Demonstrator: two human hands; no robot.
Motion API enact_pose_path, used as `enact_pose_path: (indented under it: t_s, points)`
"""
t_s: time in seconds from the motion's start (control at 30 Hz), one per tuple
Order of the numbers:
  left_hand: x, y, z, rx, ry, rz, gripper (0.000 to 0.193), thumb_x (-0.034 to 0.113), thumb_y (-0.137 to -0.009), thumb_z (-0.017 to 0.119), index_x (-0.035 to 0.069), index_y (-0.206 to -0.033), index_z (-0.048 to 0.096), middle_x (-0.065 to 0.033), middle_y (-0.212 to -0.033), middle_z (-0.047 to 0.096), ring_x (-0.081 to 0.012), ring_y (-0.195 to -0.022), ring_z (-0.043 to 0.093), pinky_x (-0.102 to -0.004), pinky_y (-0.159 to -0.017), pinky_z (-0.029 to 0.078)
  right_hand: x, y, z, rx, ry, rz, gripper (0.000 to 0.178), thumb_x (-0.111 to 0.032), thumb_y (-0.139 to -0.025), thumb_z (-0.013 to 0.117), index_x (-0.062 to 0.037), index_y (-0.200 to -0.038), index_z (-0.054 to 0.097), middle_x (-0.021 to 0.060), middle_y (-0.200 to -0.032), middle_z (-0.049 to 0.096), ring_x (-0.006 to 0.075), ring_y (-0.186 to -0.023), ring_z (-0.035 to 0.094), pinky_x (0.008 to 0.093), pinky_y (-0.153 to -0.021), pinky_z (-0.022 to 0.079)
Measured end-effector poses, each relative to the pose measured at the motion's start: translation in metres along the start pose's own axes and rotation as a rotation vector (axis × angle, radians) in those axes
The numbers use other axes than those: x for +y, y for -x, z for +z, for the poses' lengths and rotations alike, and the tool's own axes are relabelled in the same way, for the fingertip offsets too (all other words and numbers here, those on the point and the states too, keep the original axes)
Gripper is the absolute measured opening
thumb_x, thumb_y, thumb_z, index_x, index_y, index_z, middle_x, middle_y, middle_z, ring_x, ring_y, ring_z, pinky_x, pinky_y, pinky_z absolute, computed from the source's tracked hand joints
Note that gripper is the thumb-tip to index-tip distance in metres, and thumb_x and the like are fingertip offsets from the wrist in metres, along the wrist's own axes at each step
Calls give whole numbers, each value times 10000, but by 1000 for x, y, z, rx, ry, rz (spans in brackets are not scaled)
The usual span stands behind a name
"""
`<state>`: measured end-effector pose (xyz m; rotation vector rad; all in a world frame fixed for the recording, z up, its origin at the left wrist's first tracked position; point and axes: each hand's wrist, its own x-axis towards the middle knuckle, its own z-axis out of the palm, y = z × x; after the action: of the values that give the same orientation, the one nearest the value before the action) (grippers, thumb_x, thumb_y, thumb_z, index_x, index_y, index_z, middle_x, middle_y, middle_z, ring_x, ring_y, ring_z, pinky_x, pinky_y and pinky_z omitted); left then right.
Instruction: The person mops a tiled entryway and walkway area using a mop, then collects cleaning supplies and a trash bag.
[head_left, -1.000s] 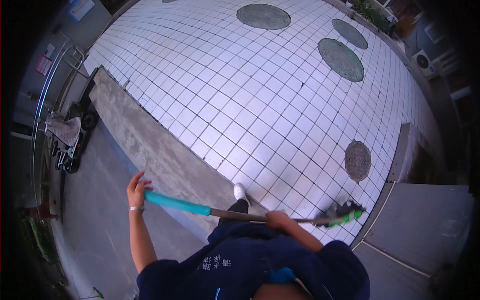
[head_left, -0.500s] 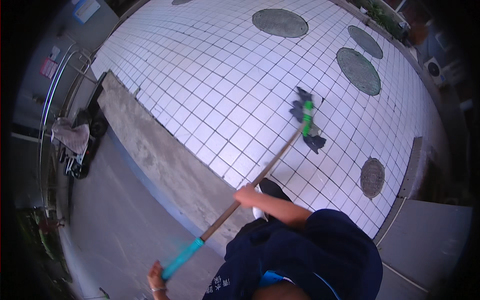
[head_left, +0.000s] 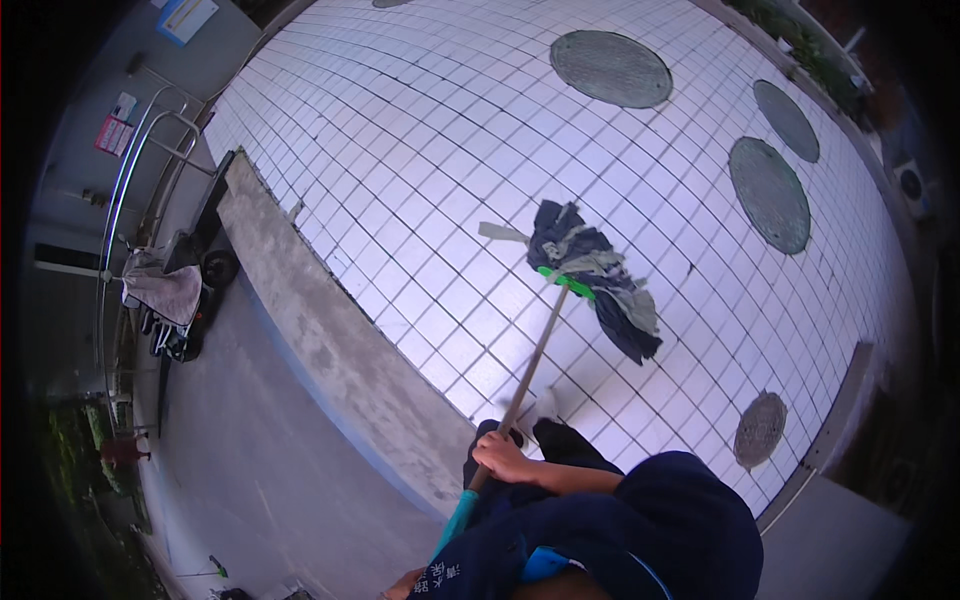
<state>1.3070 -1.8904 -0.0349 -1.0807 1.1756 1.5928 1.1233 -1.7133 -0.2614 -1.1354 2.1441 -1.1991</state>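
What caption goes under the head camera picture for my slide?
Right hand grips a mop resting on the white tiled floor beside a concrete ledge.

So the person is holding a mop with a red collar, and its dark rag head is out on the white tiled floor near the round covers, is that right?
Not quite. The head view shows the collar on the mop is green, not red. The rest holds: the right hand grips the handle, and the dark rag head lies on the white tiled floor near the round covers.
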Motion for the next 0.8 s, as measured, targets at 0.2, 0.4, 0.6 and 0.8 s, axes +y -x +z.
enact_pose_path:
  t_s: [0.2, 0.4, 0.6, 0.8]
  points:
    - [121, -42, -15, -34, -31, 17, 452, 203, -658, 554, -15, -1048, 486, -104, -959, 551, -182, -867, 530, -255, -722, 435, 64, -84, -50, 114, 29, 47, 166, -40, -553, 543, -133, -679, 490, 49, -786, 486, 265, -829, 437, 400, -625, 375]
    - [201, -143, -30, -189, -142, 266, 382, 196, -710, 497, -35, -1014, 491, -94, -822, 547, -132, -678, 517, -220, -641, 423, 156, -154, -164, 191, 3, 6, 151, -48, -525, 565, -115, -605, 457, 54, -720, 496, 263, -728, 463, 347, -625, 374]
    - [401, -219, 113, -354, 419, -4, 245, 159, -710, 562, 22, -889, 463, -54, -689, 479, -119, -541, 443, -219, -467, 375, 299, -195, -313, 308, 197, -118, 96, -46, -569, 531, -85, -575, 443, 60, -649, 456, 204, -637, 458, 291, -583, 360]
    - [571, -324, 217, -392, 351, 165, 212, 112, -723, 550, 1, -880, 461, -87, -778, 495, -113, -552, 466, -206, -461, 395, 384, -236, -448, 659, 377, 585, 435, 5, -642, 499, -121, -1053, 432, 159, -1089, 426, 319, -943, 461, 359, -749, 407]
